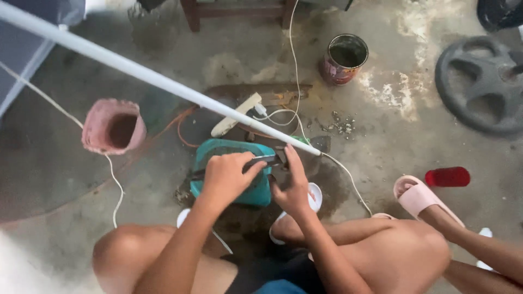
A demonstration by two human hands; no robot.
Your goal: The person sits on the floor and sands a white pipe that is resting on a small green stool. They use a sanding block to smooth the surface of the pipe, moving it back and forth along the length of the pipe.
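A long white pipe (136,72) slants from the upper left down to its end near my right hand. My left hand (226,175) grips a dark tool (267,161), which looks like a small saw or cutter, held across a teal block (231,149). Beside the pipe's lower end, my right hand (294,188) presses on the pipe tip and the tool head. I am squatting, with my knees below both hands. The tool's blade is partly hidden by my fingers.
A pink cylindrical pot (113,126) lies at left. A white power strip (237,113) with white and orange cords sits behind the block. A rusty paint can (343,59), a grey wheel (482,81), a red bottle (448,176) and another person's foot in a pink slipper (419,197) are at right.
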